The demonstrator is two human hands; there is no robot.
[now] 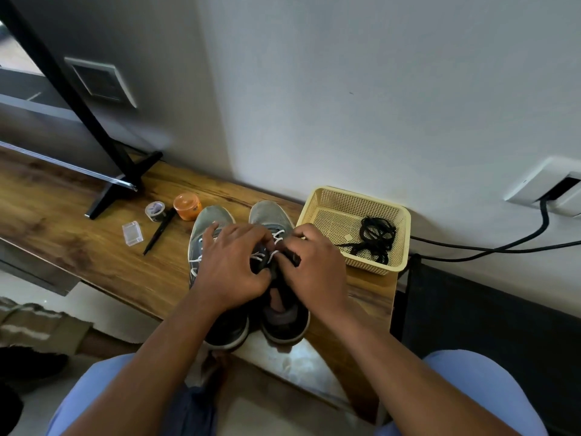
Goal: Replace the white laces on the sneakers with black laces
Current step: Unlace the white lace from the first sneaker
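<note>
Two grey sneakers stand side by side on the wooden table, toes toward the wall: the left sneaker (pixel 207 221) and the right sneaker (pixel 270 215). Both carry white laces (pixel 278 236). My left hand (pixel 234 265) and my right hand (pixel 312 265) meet over the right sneaker's lacing, fingers curled and pinching the white lace near the tongue. The hands hide most of the lacing. Black laces (pixel 375 239) lie coiled in the yellow basket (pixel 320 202) to the right.
Left of the sneakers lie an orange jar (pixel 187 206), a tape roll (pixel 155 211), a black pen (pixel 159 231) and a small clear box (pixel 132 233). A black stand foot (pixel 110 193) sits further left. Black cables (pixel 503 245) run right of the basket.
</note>
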